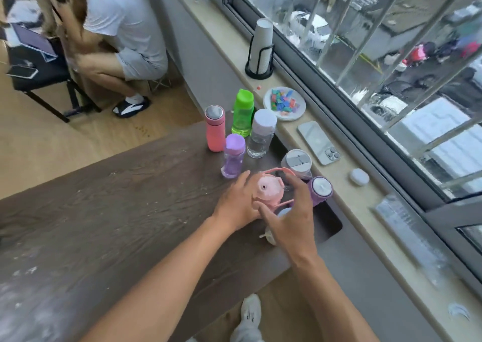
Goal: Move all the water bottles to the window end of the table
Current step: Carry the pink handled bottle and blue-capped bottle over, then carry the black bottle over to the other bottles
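A pink bottle (pixel 268 189) with a loop strap stands at the window end of the dark table (pixel 130 198). My left hand (pixel 234 206) grips its left side, and my right hand (pixel 292 216) curves around its right side with fingers on the strap. A pale-capped bottle (pixel 283 212) is mostly hidden under my right hand. Close by stand a purple bottle with a white lid (pixel 320 189), a clear grey-lidded one (pixel 296 161), a small purple one (pixel 233 156), a clear lilac-capped one (pixel 262 135), a green one (pixel 243 112) and a salmon one (pixel 215 130).
The windowsill beside the table holds a phone (pixel 318 142), an earbud case (pixel 359 177), a plate of coloured pieces (pixel 284 104) and a paper cup stack in a holder (pixel 260 49). A person (pixel 125 28) sits at the far left by a black stool (pixel 39 68).
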